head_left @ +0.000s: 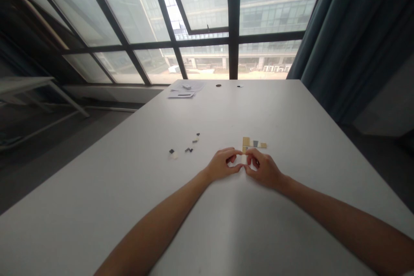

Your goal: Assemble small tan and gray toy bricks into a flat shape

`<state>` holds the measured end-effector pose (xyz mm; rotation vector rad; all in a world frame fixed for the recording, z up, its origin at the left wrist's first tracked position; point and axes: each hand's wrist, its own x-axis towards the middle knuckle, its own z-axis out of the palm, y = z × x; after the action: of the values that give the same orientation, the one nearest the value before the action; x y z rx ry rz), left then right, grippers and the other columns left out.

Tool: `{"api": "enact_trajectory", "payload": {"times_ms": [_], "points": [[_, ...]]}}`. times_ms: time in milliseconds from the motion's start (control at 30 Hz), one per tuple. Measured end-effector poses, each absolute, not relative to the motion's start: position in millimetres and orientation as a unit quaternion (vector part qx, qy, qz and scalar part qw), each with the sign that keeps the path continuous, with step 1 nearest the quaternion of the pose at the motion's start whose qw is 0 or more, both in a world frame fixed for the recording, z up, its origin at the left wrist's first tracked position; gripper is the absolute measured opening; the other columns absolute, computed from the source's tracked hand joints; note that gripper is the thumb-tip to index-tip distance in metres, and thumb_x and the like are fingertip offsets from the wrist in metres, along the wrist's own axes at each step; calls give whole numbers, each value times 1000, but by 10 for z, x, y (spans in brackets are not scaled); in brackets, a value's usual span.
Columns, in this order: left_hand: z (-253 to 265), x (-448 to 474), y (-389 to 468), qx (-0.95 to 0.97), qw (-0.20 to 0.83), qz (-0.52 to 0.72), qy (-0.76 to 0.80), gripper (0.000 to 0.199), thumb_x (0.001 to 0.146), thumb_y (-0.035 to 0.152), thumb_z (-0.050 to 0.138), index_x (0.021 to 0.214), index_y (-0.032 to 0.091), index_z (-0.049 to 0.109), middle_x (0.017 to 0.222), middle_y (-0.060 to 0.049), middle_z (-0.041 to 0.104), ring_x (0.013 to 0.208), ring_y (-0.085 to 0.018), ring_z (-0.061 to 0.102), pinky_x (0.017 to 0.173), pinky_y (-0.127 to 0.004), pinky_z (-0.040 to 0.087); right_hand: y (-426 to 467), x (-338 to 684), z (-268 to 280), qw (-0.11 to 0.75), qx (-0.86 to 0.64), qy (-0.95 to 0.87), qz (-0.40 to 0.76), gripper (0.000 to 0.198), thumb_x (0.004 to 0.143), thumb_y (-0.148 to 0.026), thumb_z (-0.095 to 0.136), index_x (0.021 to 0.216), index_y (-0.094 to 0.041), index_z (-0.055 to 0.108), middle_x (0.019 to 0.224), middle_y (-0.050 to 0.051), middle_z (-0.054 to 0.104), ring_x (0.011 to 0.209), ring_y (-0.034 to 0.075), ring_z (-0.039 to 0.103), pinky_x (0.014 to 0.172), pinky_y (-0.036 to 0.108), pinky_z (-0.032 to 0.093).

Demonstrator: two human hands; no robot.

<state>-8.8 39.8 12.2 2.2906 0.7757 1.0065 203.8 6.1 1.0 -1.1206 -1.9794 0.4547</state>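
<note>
Over the white table, my left hand (224, 164) and my right hand (264, 168) meet with thumbs and forefingers closed on a small white building brick (244, 159). The brick's edges are partly hidden by the fingertips. Just beyond the fingers lies a tan plate (246, 141) with studs, in line with a dark grey piece (255, 143) and another tan piece (264, 145) to its right. Part of the tan pieces is covered by my right hand. To the left of my left hand are loose small pieces: a grey piece (194, 141), a dark piece (191, 150) and a black piece (171, 151).
The white table (136, 194) reaches towards the windows. Papers (181, 94) with a small white object (186, 87) lie at its far left, and a round dark hole (218, 85) is near the far edge. A dark curtain (336, 43) hangs on the right.
</note>
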Motion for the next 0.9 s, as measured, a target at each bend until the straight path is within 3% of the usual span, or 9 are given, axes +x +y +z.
{"api": "enact_trajectory", "payload": {"times_ms": [900], "points": [[114, -82, 393, 840, 252, 379, 296, 31, 82, 31, 71, 110, 17, 69, 69, 4, 51, 59, -9, 43, 59, -22, 35, 54, 2035, 4, 407, -442, -777, 187, 29, 78, -21, 64, 104, -23, 53, 72, -5, 60, 52, 9, 47, 53, 21, 38]]}}
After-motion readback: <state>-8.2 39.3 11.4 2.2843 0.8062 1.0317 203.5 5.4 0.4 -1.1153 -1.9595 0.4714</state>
